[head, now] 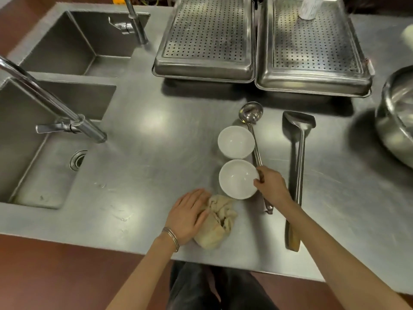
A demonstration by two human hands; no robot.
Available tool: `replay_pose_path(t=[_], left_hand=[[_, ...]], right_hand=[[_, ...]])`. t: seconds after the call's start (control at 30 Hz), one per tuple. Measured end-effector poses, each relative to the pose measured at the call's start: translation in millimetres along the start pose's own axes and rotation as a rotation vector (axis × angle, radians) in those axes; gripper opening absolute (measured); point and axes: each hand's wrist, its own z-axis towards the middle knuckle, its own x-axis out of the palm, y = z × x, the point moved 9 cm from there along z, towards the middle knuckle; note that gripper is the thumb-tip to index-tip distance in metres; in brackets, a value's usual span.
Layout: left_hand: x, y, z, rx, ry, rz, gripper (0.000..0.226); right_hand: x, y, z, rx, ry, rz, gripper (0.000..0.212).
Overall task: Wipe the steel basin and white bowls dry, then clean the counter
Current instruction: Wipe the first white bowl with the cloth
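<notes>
Pressing down on a crumpled beige cloth [218,224], the left hand [188,217] lies flat, fingers straight and together, gripping nothing. Just beyond its fingertips sits the near bowl [237,179]. The right hand [271,186] pinches this bowl's right rim, thumb over the edge and fingers curled outside (the ladle [251,113] has its handle running right beneath that hand). The far bowl [235,142] stands just past the near one, almost touching it, and both are upright. The steel basin [396,121] is well off to the right of the right hand, cut by the picture's edge. A long spatula [298,153] lies just right of the right forearm, parallel to the ladle. Left of the left hand, a stretch of counter [156,135] opens out to the sink [44,175]. Beyond both hands, two perforated trays [205,36] close off the far side. Both forearms reach in over the counter's front edge, and the left wrist wears thin bangles [172,238].
</notes>
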Motion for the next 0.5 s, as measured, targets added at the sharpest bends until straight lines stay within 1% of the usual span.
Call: replay_pose_path(t=[0.1, 0.2, 0.23, 0.3, 0.37, 0.43, 0.5], left_hand=[[-22.0, 22.1, 3.5, -0.045, -0.035, -0.113, 0.066], [-43.2, 36.4, 8.8, -0.096, -0.039, -0.308, 0.071], [-49.2, 38.7, 10.8, -0.093, -0.032, -0.398, 0.07], [-61.5, 42.2, 11.6, -0.067, -0.038, -0.656, 0.061], [-71.1, 52.5, 9.0, -0.104, -0.04, -0.871, 0.054], [-75.7, 66.5, 2.7, -0.17, -0.029, -0.972, 0.051], [-74.1, 80.2, -4.3, -0.212, -0.008, -1.001, 0.049]], right_hand=[[-3.9, 19.1, -7.5, 0.017, -0.047, 0.06, 0.036], [-4.0, 54.9, -17.3, -0.077, -0.125, 0.101, 0.034], [-2.8, 68.9, -19.7, -0.113, -0.147, 0.123, 0.034], [1.8, 95.7, -24.0, -0.161, -0.152, 0.167, 0.036], [9.6, 119.7, -27.5, -0.215, -0.156, 0.194, 0.037], [22.9, 138.6, -30.7, -0.273, -0.141, 0.19, 0.035], [40.7, 148.9, -33.9, -0.295, -0.091, 0.19, 0.032]])
